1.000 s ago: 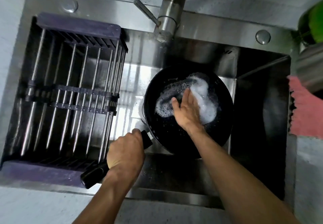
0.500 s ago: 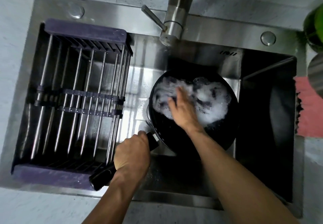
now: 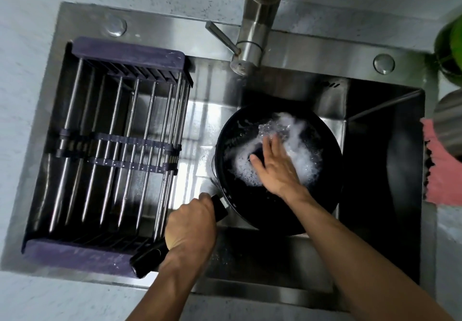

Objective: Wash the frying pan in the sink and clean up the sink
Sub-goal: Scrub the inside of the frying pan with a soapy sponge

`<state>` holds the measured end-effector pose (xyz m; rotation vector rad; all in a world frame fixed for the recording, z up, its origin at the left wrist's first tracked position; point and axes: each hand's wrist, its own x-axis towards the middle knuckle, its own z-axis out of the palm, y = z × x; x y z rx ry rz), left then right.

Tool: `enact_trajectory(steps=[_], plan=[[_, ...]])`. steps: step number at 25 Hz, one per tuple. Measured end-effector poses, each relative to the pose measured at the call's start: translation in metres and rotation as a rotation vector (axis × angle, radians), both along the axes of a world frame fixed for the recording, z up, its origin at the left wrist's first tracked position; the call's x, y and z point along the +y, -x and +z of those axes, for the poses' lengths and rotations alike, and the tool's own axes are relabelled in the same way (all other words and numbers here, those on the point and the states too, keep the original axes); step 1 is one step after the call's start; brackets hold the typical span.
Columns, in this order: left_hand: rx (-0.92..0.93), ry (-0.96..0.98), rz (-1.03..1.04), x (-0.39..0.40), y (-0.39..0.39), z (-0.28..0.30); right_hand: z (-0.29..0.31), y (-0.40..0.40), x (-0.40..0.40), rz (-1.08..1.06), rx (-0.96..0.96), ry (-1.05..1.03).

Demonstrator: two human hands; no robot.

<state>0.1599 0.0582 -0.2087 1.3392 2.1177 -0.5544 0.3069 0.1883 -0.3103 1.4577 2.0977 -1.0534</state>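
Frying pan point(image 3: 280, 210) was held tilted in the sink point(image 3: 382, 170), right of the drying rack point(image 3: 120, 150). Left hand point(image 3: 190, 225) was wrapped tight around the handle point(image 3: 147, 258). Right hand point(image 3: 272, 168) was spread flat inside, pressed on a dark sponge point(image 3: 255, 155) amid suds point(image 3: 300, 155). Risk judged: soapy handle could be lost under scrubbing pressure, pan dropped against the sink wall.

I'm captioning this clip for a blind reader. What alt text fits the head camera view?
Seen from above, a person's left hand grips the handle of a black frying pan in a steel sink, while the right hand lies flat in the white suds inside it. A drying rack spans the sink's left side, below the faucet.
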Motion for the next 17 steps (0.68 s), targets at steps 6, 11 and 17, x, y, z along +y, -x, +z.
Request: enact_trajectory(steps=[6, 11, 17], plan=[[0.015, -0.011, -0.032, -0.001, 0.000, -0.002, 0.002, -0.016, 0.059, 0.426, -0.238, -0.403], [0.008, -0.009, -0.039, -0.002, 0.000, -0.001, 0.022, -0.091, 0.060, 0.580, -0.499, -0.291], [0.014, -0.017, -0.032, 0.000, 0.002, 0.000, 0.051, -0.112, 0.020, 0.755, -0.648, -0.195]])
